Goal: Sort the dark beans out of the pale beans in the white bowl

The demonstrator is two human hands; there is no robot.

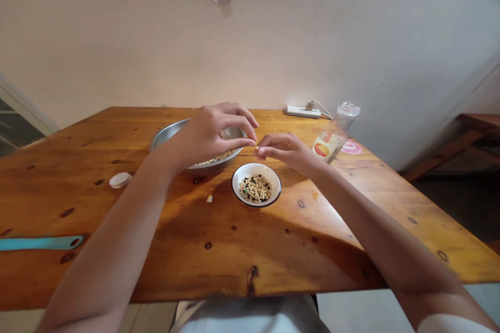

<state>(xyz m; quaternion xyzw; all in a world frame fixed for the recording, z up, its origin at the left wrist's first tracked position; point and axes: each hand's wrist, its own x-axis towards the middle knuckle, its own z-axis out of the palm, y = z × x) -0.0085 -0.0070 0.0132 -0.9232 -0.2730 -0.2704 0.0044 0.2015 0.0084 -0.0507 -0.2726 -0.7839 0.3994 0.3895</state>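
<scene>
My left hand [222,127] reaches over the right part of a metal basin [167,134] that holds pale beads or beans. Its thumb and a fingertip meet at a tiny pale piece [256,149], too small to make out clearly. My right hand [283,150] touches the same spot, thumb and index finger pinched together there. Just below both hands, a white bowl with a dark rim [275,179] contains many pale and black beads or beans and a green one. Part of the basin is hidden behind my left hand and forearm.
An open clear bottle [331,138] leans at the right beside a pink round mat [352,146]. A power strip [302,112] lies near the wall. To the left are a white lid [120,180] and a turquoise handle [42,243]. A small scrap [210,199] lies by the bowl.
</scene>
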